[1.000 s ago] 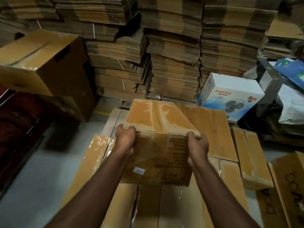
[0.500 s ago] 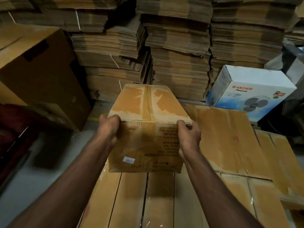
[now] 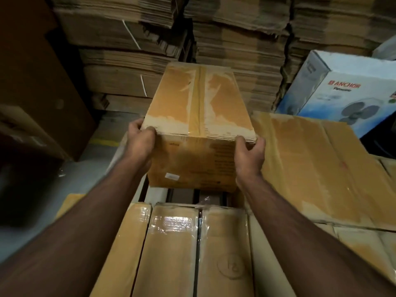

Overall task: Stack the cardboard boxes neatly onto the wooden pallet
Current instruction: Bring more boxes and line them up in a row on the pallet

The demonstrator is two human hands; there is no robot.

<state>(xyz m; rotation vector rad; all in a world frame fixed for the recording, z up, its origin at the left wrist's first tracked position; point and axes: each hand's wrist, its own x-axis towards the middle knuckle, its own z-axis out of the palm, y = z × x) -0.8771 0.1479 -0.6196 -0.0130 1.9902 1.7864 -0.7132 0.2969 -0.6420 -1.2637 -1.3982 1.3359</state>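
A taped brown cardboard box (image 3: 199,103) stands in the middle of the view, a small white label on its near face. My left hand (image 3: 140,140) grips its near left top corner and my right hand (image 3: 249,155) grips its near right top corner. Below the box's near bottom edge, slats of the wooden pallet (image 3: 159,195) show in a gap. Nearer to me lies a row of plastic-wrapped cardboard boxes (image 3: 173,245). To the right, a wide flat box (image 3: 310,168) lies beside the held box.
Tall stacks of flattened cardboard (image 3: 235,39) rise close behind the box. A white and blue fan carton (image 3: 342,91) stands at the back right. A large dark brown box (image 3: 36,93) stands at the left on the grey floor (image 3: 70,181).
The box has moved forward and away from me, past the wrapped row, toward the stacks behind. Both hands keep their grip on its near top corners. The view has closed in.
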